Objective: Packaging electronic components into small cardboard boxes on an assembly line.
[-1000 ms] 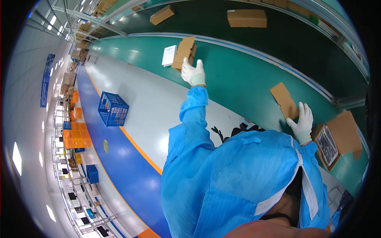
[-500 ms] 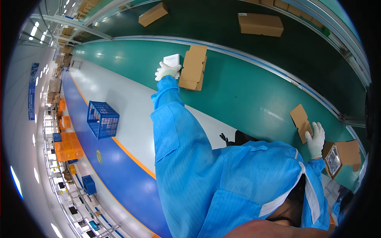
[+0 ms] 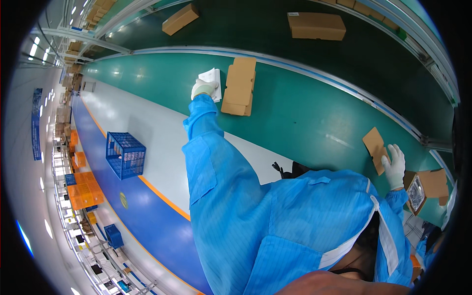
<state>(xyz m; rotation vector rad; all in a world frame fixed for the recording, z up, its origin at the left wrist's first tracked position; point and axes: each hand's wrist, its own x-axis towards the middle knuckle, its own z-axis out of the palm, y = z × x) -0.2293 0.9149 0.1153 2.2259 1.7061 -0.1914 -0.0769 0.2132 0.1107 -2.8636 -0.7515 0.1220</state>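
My left hand (image 3: 204, 88), in a white glove, reaches far forward along the green table. Its fingers are closed on the left edge of a white booklet (image 3: 210, 76), which lies askew over another white booklet or sheets. Just to the right lies a closed brown cardboard box (image 3: 239, 86). At the right my right hand (image 3: 395, 166), also gloved, stands with its fingers apart, beside a brown cardboard flap (image 3: 375, 149). Next to that hand an opened carton (image 3: 437, 184) holds an item in shiny clear or silver wrapping (image 3: 416, 192).
A metal rail (image 3: 314, 76) separates the green table (image 3: 305, 118) from a dark belt bearing two cartons (image 3: 317, 26) (image 3: 180, 19). On the floor at the left stand a blue crate (image 3: 126, 155) and orange crates (image 3: 84, 189).
My left hand has gone from spread fingers over the booklets to closed fingers at their edge. The top booklet has turned askew. My right hand stays by the flap.
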